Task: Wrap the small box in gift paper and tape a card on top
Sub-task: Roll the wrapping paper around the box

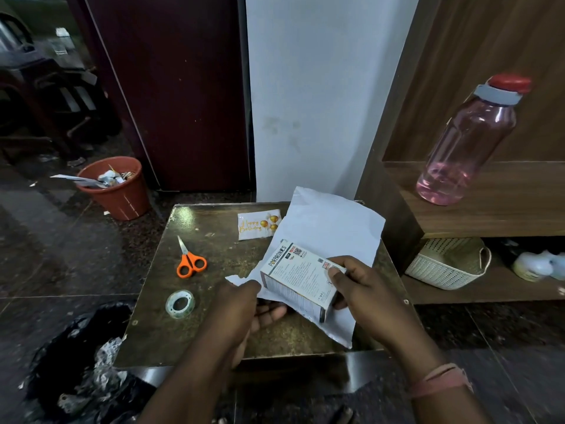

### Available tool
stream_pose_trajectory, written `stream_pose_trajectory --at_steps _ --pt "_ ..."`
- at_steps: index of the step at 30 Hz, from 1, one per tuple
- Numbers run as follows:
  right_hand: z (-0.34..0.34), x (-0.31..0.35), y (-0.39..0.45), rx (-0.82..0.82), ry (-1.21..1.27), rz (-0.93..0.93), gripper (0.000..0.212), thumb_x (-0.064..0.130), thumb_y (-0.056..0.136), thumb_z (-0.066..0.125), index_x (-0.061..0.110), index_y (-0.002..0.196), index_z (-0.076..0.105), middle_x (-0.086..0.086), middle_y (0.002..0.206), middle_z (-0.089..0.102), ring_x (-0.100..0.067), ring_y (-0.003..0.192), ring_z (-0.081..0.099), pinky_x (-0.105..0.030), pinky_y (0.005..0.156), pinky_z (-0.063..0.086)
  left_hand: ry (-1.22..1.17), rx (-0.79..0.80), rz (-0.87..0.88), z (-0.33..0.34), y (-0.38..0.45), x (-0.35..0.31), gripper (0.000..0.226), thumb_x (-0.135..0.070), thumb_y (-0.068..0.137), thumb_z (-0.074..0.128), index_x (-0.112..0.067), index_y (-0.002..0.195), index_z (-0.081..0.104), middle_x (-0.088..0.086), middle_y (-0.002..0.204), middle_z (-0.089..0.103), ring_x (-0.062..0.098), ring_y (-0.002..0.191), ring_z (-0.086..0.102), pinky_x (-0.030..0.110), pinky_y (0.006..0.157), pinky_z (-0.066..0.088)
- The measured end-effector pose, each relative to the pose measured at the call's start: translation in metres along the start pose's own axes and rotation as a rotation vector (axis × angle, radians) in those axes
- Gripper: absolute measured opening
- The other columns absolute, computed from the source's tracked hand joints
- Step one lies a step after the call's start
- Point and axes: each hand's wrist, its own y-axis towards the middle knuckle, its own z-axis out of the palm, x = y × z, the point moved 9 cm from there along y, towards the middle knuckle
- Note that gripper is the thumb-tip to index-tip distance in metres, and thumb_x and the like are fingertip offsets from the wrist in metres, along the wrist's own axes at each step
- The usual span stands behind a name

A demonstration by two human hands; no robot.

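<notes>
On the near right of the worktop (pixel 214 338), a small box (pixel 298 280) is laid on white gift paper (pixel 330 228). The box's right end is pinched by the right hand (pixel 363 289); the paper's left edge is gripped by the left hand (pixel 244 307). A birthday card (pixel 256 226) is placed far, orange scissors (pixel 190 261) and a tape roll (pixel 180 303) left.
</notes>
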Motion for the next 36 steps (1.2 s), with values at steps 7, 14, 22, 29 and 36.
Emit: stream_pose_trajectory --at_steps 7,14,22,29,36 --pt "0.001 0.004 -0.004 0.008 -0.173 -0.022 0.018 0.035 0.105 0.051 0.031 0.106 0.069 0.014 0.098 0.073 0.001 0.093 0.065 -0.021 0.077 0.049 0.002 -0.023 -0.023 -0.002 0.006 0.006 0.017 -0.008 0.103 0.054 0.000 0.100 0.069 0.012 0.066 0.073 0.019 0.056 0.072 0.033 0.056 0.061" --pt "0.001 0.010 -0.007 -0.001 -0.287 -0.119 0.018 0.038 0.103 0.054 0.037 0.121 0.059 0.012 0.114 0.064 0.002 0.100 0.060 -0.015 0.074 0.044 0.020 -0.148 0.140 -0.010 0.004 -0.010 0.039 -0.011 0.099 0.059 -0.014 0.132 0.038 0.022 0.107 0.070 0.028 0.073 0.076 0.034 0.057 0.061" --pt "0.013 0.047 -0.021 -0.074 -0.628 -0.474 0.029 0.009 0.098 0.055 0.036 0.103 0.065 0.015 0.106 0.050 -0.010 0.102 0.042 -0.016 0.081 0.036 0.929 0.095 0.663 0.010 -0.034 -0.033 0.064 0.000 0.074 0.066 -0.050 0.110 0.050 -0.016 0.133 0.021 0.014 0.094 0.064 0.025 0.078 0.055" --pt "0.015 0.037 -0.024 0.045 -0.444 -0.360 0.023 0.041 0.093 0.069 0.039 0.110 0.054 0.022 0.122 0.047 0.003 0.109 0.049 -0.011 0.070 0.046 1.330 -0.055 0.961 0.008 -0.020 -0.033 0.041 -0.024 0.061 0.091 -0.040 0.084 0.061 -0.005 0.086 0.046 0.033 0.099 0.048 0.042 0.079 0.042" --pt "0.009 0.038 -0.018 -0.034 -0.433 -0.370 0.018 0.029 0.095 0.069 0.037 0.106 0.059 0.021 0.118 0.055 -0.001 0.116 0.051 -0.016 0.085 0.047 1.288 -0.027 0.972 0.009 -0.024 -0.037 0.047 -0.013 0.052 0.098 -0.036 0.071 0.063 0.002 0.088 0.064 0.043 0.101 0.061 0.056 0.077 0.052"
